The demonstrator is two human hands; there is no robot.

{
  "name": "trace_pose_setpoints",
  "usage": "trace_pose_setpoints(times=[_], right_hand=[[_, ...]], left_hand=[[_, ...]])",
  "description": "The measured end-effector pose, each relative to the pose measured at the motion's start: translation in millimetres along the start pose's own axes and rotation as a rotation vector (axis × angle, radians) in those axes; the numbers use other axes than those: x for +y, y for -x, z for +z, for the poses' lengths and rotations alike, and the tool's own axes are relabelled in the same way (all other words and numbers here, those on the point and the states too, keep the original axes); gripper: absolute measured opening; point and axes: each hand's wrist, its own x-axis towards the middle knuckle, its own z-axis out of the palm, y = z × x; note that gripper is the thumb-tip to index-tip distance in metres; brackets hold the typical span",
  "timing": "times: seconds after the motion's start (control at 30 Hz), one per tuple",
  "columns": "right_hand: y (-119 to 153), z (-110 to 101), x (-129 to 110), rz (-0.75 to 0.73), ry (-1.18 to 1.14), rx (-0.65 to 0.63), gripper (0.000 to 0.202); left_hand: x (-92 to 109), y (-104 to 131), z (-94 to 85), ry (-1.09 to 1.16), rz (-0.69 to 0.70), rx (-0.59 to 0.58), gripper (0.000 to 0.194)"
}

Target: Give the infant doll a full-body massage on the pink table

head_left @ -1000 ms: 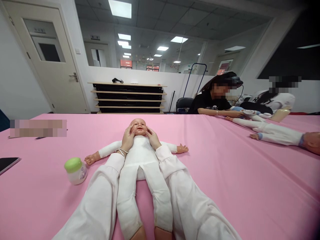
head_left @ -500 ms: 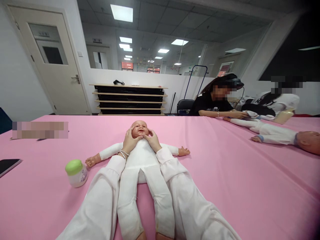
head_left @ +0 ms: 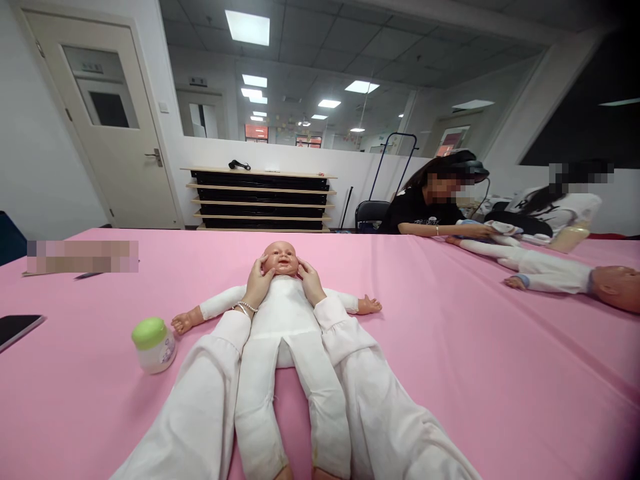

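A baby doll (head_left: 285,313) in a white cloth body lies on its back, its head at the far end and its arms spread. My left hand (head_left: 259,280) rests along one cheek of the doll's head (head_left: 281,256), fingers stretched out and thumb near the mouth corner. On the other cheek lies my right hand (head_left: 311,281), also with extended fingers. Both hands touch the face without closing round it. Beside the doll's hand on the left stands a jar (head_left: 154,345) with a green lid.
Pink cloth covers the table (head_left: 450,373). A phone (head_left: 19,330) lies at the left edge. Far right, another doll (head_left: 560,267) lies near a seated person in black (head_left: 425,207) and another in white (head_left: 565,207). Stacked boards (head_left: 260,193) stand behind the table.
My thumbs have moved apart from the doll's chin, outward and up toward its cheeks. The fingers stay at the sides of the head. The view has shifted slightly.
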Motion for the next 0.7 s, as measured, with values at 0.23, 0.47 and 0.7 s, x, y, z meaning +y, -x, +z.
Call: trace_pose_setpoints(times=[0.23,0.47,0.7], right_hand=[[8,6,-12,-0.011,0.057,-0.01,0.065],[14,10,-22,-0.048,0.184,-0.021,0.073],[8,4,-14,-0.037,0.164,-0.021,0.07]], left_hand=[[3,1,3.2,-0.009,-0.035,0.029,0.062],[2,0,5.5,-0.156,0.03,0.034,0.072],[-4,-3,4.2,-0.129,0.04,0.044,0.064]])
